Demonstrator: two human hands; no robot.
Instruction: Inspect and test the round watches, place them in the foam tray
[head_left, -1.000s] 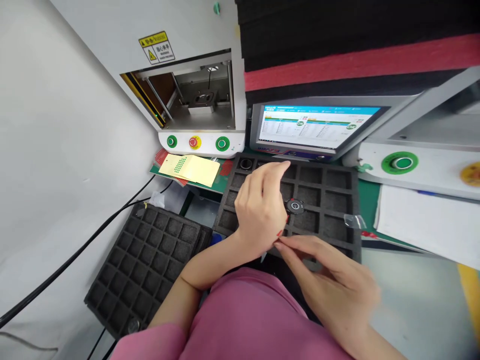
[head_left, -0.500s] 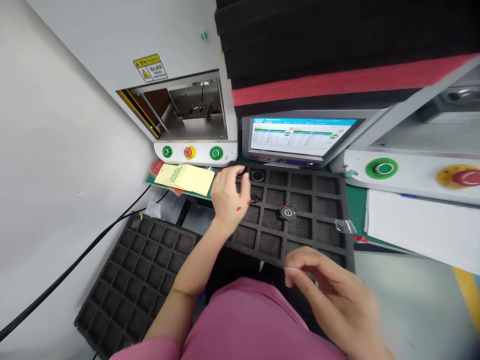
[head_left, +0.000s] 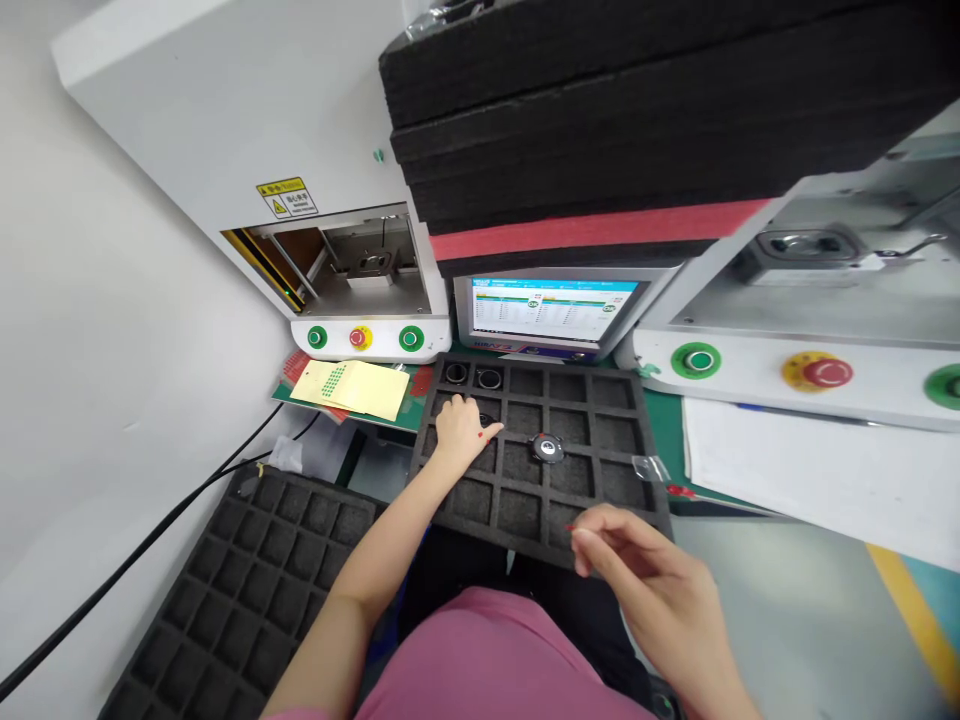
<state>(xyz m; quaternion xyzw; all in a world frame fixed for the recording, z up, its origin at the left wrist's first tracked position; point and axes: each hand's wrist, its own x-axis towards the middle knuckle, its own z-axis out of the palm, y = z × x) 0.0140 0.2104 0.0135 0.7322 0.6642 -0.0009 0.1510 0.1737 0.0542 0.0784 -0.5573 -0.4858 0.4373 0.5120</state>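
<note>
A black foam tray (head_left: 645, 440) with square pockets lies on the bench in front of me. My left hand (head_left: 459, 432) rests on its left part, fingers curled over a pocket that holds a small dark part; what the fingers grip is hidden. Two black ring-shaped parts (head_left: 472, 376) sit in the top-left pockets. A round black part with a pale centre (head_left: 547, 447) lies on the tray's middle grid. My right hand (head_left: 637, 570) hovers at the tray's near edge, fingers loosely bent, holding nothing I can see.
A second black foam tray (head_left: 247, 580) lies lower left, beside black cables (head_left: 150, 545). A white machine with green and red buttons (head_left: 360, 338) stands behind, a monitor (head_left: 551, 308) in the middle, another button panel (head_left: 810, 372) right. Yellow sheets (head_left: 352, 388) and white paper (head_left: 817, 470) lie nearby.
My left hand has moved from the round part at the tray's middle to the left pockets. My right hand has drawn back to the near edge. The view has tilted upward.
</note>
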